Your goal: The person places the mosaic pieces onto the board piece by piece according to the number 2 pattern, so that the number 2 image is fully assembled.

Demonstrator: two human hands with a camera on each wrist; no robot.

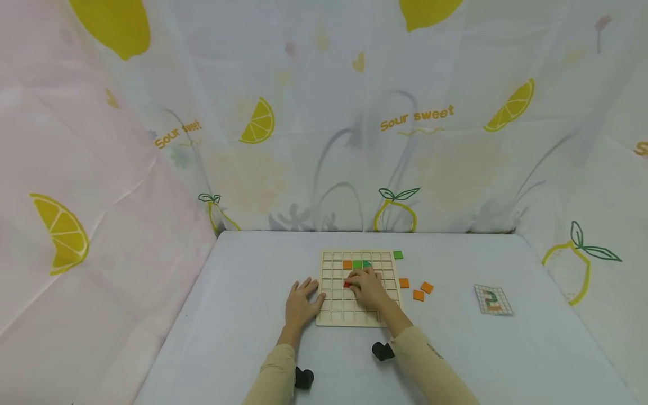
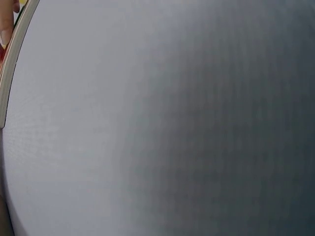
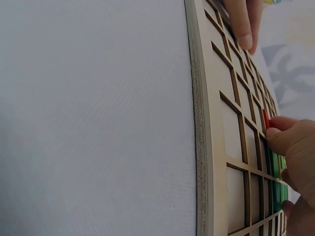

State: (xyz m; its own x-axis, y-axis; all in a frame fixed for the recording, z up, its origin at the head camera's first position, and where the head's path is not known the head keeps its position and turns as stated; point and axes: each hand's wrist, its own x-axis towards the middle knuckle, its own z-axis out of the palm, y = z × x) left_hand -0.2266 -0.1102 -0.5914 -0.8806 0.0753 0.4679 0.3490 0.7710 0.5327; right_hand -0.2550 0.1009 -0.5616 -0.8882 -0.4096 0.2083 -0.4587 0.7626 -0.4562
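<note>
A wooden grid board lies on the white table. Over its middle, my right hand pinches a red tile between thumb and finger; the right wrist view shows this red tile standing partly above a cell, tilted. My left hand lies with fingers spread at the board's left edge, thumb touching it. In an upper row sit an orange tile, a light green tile and a dark green tile. Cells beneath my right hand are hidden. The left wrist view mostly shows tablecloth.
Right of the board lie a loose green tile and three orange tiles, one close beside its edge. Farther right is a pattern card with a coloured grid. Black devices sit at both wrists. A lemon-print curtain stands behind the table.
</note>
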